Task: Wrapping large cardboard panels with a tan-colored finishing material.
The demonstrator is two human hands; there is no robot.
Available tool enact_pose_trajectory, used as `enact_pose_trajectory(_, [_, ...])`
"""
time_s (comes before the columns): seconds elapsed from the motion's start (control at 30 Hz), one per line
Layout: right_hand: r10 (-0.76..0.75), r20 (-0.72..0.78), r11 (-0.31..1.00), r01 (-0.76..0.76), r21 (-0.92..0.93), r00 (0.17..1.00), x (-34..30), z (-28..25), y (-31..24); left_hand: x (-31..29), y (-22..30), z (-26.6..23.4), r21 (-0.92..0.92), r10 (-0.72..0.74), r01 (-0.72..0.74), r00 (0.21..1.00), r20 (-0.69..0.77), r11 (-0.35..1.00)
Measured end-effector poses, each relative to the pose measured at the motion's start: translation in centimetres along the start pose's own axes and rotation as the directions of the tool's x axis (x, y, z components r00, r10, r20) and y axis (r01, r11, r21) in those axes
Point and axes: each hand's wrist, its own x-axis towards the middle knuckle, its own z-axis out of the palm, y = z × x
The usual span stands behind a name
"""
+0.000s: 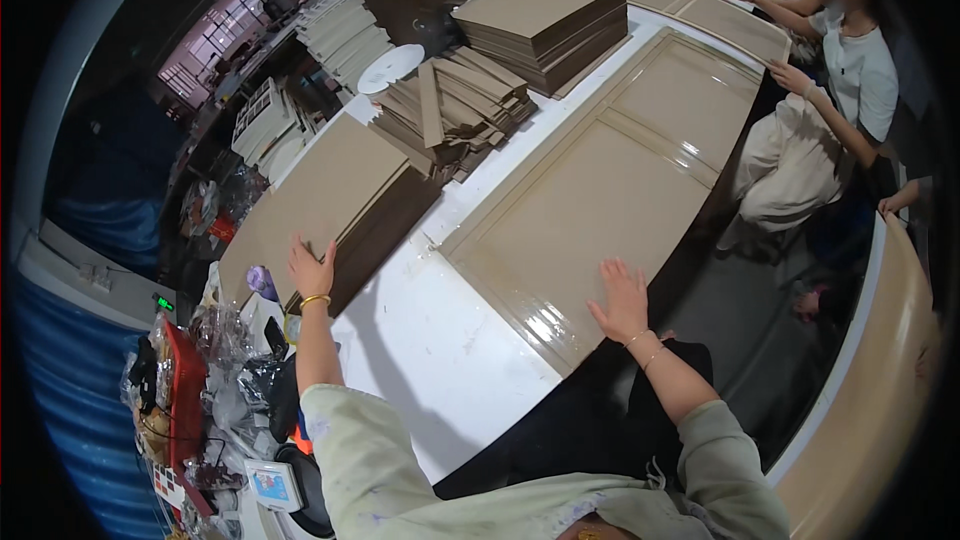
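The framed panel (590, 200), tan and shiny along its border, lies flat on the white desk (420, 370) in front of me. My right grip (624, 302) is open, palm down with fingers a little apart, over the panel's near right edge; it has hold of nothing, and I cannot tell how firmly it presses. My left grip (312, 268), yellow bangle (314, 299) below it, is open too, fingers spread and closed on nothing. It is at the near end of the stack of brown boards (340, 175), left of the panel. Beside that stack, farther left of the panel, is a purple roll (262, 282). A pile of loose strips (450, 105) and a taller board stack (545, 15) lie along the panel's left side, farther from me. A co-worker's hand (790, 77) is near the panel's far right corner.
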Motion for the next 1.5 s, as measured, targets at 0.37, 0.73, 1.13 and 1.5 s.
enact_pose_trajectory(0.37, [-0.026, -0.032, 0.999, 0.025, -0.029, 0.999, -0.2, 0.8, -0.1, -2.4, -1.6, -2.6, 0.171, 0.170, -0.214, 0.956, 0.240, 0.962])
enact_pose_trajectory(0.73, [0.165, 0.275, 0.279, -0.313, 0.908, 0.947, 0.5, 0.6, -6.4, -17.1, 16.5, -12.0, -0.082, 0.490, -0.489, 0.871, -0.006, 0.868])
enact_pose_trajectory(1.13, [0.751, 0.319, -0.294, -0.141, 0.945, 0.577, -8.1, -0.1, 4.6, -24.8, 31.2, -8.7, -0.737, 0.757, -0.352, 0.569, 0.320, 0.577])
enact_pose_trajectory(1.5, [0.743, 0.375, -0.408, -0.069, 0.910, 0.554, -4.0, 3.3, 8.1, -17.0, 32.9, 8.5, -0.489, 0.609, -0.407, 0.696, 0.381, 0.771])
